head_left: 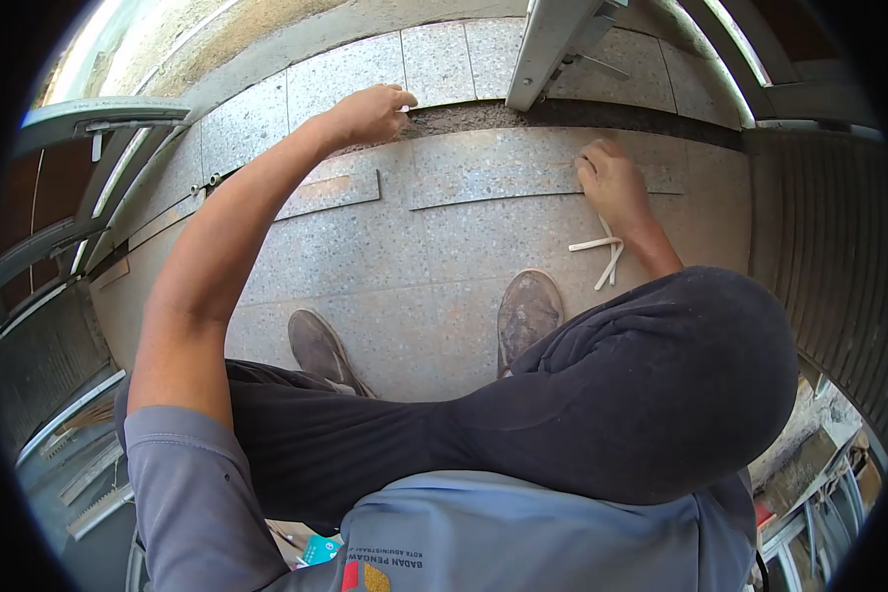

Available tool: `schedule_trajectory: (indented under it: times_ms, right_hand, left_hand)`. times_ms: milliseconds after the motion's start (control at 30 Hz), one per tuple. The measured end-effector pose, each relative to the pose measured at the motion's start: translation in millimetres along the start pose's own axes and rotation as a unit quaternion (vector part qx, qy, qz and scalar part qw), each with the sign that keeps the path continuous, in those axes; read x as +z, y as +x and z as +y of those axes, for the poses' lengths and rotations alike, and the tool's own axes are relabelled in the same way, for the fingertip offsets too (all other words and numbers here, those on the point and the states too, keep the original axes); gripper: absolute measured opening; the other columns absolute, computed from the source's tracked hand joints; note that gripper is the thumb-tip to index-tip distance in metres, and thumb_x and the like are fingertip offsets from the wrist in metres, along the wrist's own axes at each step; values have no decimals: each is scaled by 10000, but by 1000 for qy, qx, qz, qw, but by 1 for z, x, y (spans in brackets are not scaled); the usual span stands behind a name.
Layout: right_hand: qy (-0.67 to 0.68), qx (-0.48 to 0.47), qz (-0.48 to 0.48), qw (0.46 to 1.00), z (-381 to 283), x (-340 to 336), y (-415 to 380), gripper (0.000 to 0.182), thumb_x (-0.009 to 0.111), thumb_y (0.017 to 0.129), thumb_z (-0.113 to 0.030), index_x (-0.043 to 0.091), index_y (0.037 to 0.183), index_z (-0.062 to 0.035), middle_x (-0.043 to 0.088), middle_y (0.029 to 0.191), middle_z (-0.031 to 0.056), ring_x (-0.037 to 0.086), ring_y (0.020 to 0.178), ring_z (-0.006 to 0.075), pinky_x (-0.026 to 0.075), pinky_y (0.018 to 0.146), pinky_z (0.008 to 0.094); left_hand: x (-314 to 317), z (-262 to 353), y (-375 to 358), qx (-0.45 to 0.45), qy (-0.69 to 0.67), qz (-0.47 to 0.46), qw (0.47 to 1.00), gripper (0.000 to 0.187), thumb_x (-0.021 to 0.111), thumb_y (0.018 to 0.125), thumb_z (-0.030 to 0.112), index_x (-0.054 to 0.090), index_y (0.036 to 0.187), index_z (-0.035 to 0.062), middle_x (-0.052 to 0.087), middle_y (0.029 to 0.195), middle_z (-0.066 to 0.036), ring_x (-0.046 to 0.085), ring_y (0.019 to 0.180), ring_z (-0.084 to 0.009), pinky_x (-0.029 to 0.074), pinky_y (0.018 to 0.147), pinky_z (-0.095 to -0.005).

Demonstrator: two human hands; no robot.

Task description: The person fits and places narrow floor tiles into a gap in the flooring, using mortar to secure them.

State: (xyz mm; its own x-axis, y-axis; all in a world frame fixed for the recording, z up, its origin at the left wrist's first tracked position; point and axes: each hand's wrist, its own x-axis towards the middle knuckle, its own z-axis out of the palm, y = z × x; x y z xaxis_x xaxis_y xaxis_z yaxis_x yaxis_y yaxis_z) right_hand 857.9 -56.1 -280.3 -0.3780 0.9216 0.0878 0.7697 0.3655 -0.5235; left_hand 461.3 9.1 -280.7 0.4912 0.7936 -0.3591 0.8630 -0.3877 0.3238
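My left hand (370,114) is closed in a pinch at the edge of the open gap (464,118) between the tile rows. A tiny white bit shows at its fingertips, too small to name. My right hand (614,180) is curled shut over the right part of a narrow speckled tile strip (503,185). Thin white strips (602,243), bent and crossing, trail from under this hand past the wrist; the grip itself is partly hidden. Left of that tile strip lies a shorter tile strip (331,192), below my left forearm.
A metal door-frame post (553,49) stands across the gap. Speckled tiles (350,79) line the far side. My shoes (530,311) rest on the floor tiles (395,247). Folded metal shutters (824,237) stand at the right, with metal framing (99,128) at the left.
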Motion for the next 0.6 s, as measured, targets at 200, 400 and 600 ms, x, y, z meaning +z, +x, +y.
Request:
schedule_trajectory:
  times_ms: [200,400,600]
  right_hand:
    - [76,147,-46,985,-13,3,11,225,626,899,-178,700,987,15,696,998,193,657,964,384,517,848,428]
    - [46,132,-36,989,-13,8,-33,235,616,899,-171,702,1008,19,690,968,213,664,929,384,514,837,426]
    - [15,225,-13,974,15,-16,-86,264,635,891,-193,709,1031,18,696,968,196,668,935,370,521,830,415]
  left_hand:
    - [21,2,17,70,101,70,990,309,569,984,147,677,1274,130,662,1020,-107,650,1019,-288,529,908,-403]
    - [43,10,43,140,170,97,971,353,595,916,66,690,1242,162,620,1047,-81,636,1034,-260,521,927,-383]
    - [54,-2,52,219,176,138,950,141,606,865,95,654,997,91,575,998,-78,594,994,-259,493,899,-370]
